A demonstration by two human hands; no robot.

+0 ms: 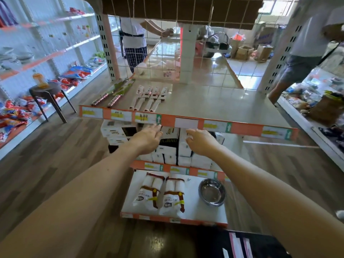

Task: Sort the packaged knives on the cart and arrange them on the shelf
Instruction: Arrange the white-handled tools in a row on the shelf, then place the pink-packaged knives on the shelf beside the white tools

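Shelf (214, 101) is carrying an orange price rail (243, 128) along its front edge; all positions are being taken from that rail. Left hand (149, 136) is hovering just below the rail, fingers straight and together, palm turned inward, holding nothing. Right hand (200, 141) is hovering beside it, also just below the rail, fingers loosely bent, holding nothing; a gap is showing between the two hands. Behind the rail's left part, four white-handled packaged knives (149, 98) are lying side by side on the shelf, handles pointing toward the rail. Further left behind the rail, two cleavers (119, 88) with banded metal handles are lying at an angle, blades in green printed sleeves. Under the rail, stacked white boxes (167, 148) are sitting behind the hands. Lower still, packs of white rolls (162, 194) and a steel bowl (212, 191) are sitting on the bottom shelf board (193, 207). Well short of the rail, at the near edge, the dark cart (210, 244) is showing pink-and-white packs (237, 246), contents too cropped to tell.
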